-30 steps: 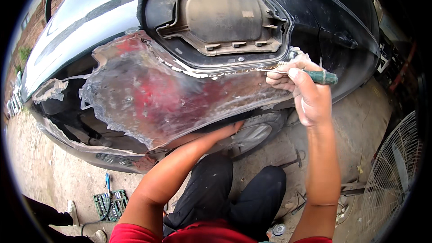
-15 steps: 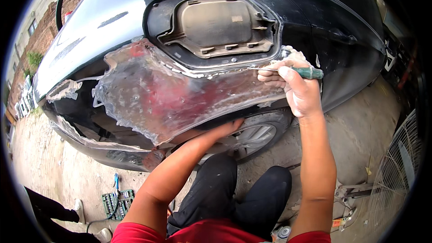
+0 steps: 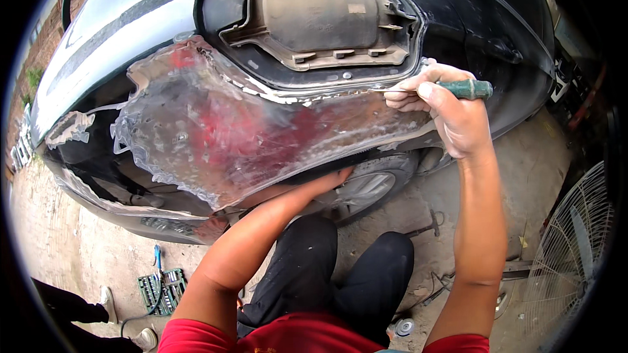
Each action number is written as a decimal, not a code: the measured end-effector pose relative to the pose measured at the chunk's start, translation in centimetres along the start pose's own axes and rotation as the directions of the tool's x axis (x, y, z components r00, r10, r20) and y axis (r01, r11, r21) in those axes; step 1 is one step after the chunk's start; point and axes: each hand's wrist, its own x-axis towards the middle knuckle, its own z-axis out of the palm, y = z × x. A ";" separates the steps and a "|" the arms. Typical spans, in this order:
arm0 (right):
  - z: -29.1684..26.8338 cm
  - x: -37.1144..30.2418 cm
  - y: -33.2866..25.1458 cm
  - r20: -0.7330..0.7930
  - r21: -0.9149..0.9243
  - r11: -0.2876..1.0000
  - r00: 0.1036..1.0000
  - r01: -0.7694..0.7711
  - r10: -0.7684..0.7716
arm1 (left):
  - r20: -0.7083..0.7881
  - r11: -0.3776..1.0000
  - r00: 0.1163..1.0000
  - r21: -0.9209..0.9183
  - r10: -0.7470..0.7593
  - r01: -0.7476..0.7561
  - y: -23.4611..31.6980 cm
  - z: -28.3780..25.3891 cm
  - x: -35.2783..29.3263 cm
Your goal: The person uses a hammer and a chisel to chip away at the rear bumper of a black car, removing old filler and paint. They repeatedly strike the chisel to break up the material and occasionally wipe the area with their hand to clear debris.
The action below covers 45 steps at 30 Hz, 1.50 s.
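In my right hand (image 3: 458, 114) is a screwdriver-like tool with a green handle (image 3: 472, 89) and a thin metal shaft. My fingers close around it, and its tip points left along the rough, white-flecked lower edge of a recessed opening (image 3: 314, 19) in a dark car's body. Below that edge spreads a sanded body panel (image 3: 196, 131) with grey, brown and red patches and ragged film along its left side. My left hand (image 3: 335, 180) reaches under the panel at the wheel arch, above the wheel (image 3: 369, 193). Its fingers are mostly hidden there.
An opened tool set (image 3: 162, 291) lies on the ground at lower left, a blue-ended hose tool (image 3: 157, 258) by it. Another person's shoes (image 3: 108, 304) are nearby. A wire fan guard (image 3: 572, 242) stands at right, and a hammer-like tool (image 3: 425, 225) lies near my knee.
My view has shifted, so the car sits further up and left in it. The tool's tip stays near the same stretch of edge. My left hand remains at the wheel arch.
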 end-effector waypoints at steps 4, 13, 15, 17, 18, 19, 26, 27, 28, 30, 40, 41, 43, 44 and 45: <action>0.0 -0.5 1.4 -0.005 0.119 0.993 1.000 0.028 -0.028 | 0.026 0.996 0.999 -0.084 -0.021 0.023 0.1 0.4 0.1; 3.4 -2.9 0.1 -0.088 -0.463 0.839 0.927 0.286 -0.365 | 0.162 0.991 0.980 0.085 -0.114 0.101 3.0 -4.7 1.0; 4.0 -2.7 -0.8 -0.085 -0.476 0.842 0.940 0.253 -0.331 | 0.132 0.992 0.984 0.054 -0.119 0.113 2.7 -4.0 0.8; 4.8 -2.5 -1.1 -0.106 -0.416 0.885 0.956 0.208 -0.275 | 0.063 0.996 0.996 0.062 -0.062 0.058 2.3 -3.5 0.7; 4.9 -2.4 -0.9 -0.110 -0.425 0.880 0.954 0.210 -0.281 | 0.031 0.997 0.999 0.067 -0.031 0.029 2.2 -3.3 0.6; 5.0 -2.5 -1.1 -0.121 -0.463 0.866 0.955 0.188 -0.272 | 0.037 0.998 0.999 0.063 -0.034 0.031 2.1 -3.1 0.6; 6.2 -2.4 -2.8 -0.128 -0.610 0.782 0.958 0.127 -0.255 | 0.014 0.999 1.000 0.051 0.007 -0.008 1.8 -3.1 0.5; 6.3 -2.2 -2.9 -0.121 -0.618 0.775 0.957 0.134 -0.262 | 0.025 0.998 1.000 0.061 0.008 -0.010 1.8 -3.1 0.6; 6.4 -2.2 -3.3 -0.144 -0.529 0.843 0.969 0.098 -0.202 | 0.027 0.998 1.000 0.069 0.005 -0.007 1.8 -3.2 0.5; 5.5 -1.5 -3.2 -0.096 -0.658 0.728 0.938 0.192 -0.333 | 0.040 0.996 0.999 0.089 0.000 -0.004 1.8 -3.4 0.3; 5.3 -1.9 -4.7 0.260 -0.895 0.215 0.850 0.390 -0.458 | 0.080 -0.455 0.894 0.878 0.441 0.145 -3.7 1.0 -1.0; 4.8 -2.2 -4.9 0.296 -0.929 0.065 0.837 0.364 -0.460 | 0.065 -0.412 0.871 0.896 0.486 0.164 -3.4 0.8 -0.9; 4.9 -2.9 -5.5 0.135 -0.883 0.332 0.856 0.333 -0.500 | -0.051 0.226 0.957 0.974 0.285 -0.016 -1.6 -0.4 0.7; 5.4 -3.3 -4.7 0.004 -0.808 0.513 0.875 0.288 -0.485 | 0.065 0.761 0.998 0.647 0.021 -0.058 -0.3 -1.3 0.8; 5.7 -3.5 -3.8 -0.122 -0.698 0.674 0.888 0.241 -0.443 | 0.309 0.991 0.943 0.084 -0.124 0.103 0.3 -1.7 0.8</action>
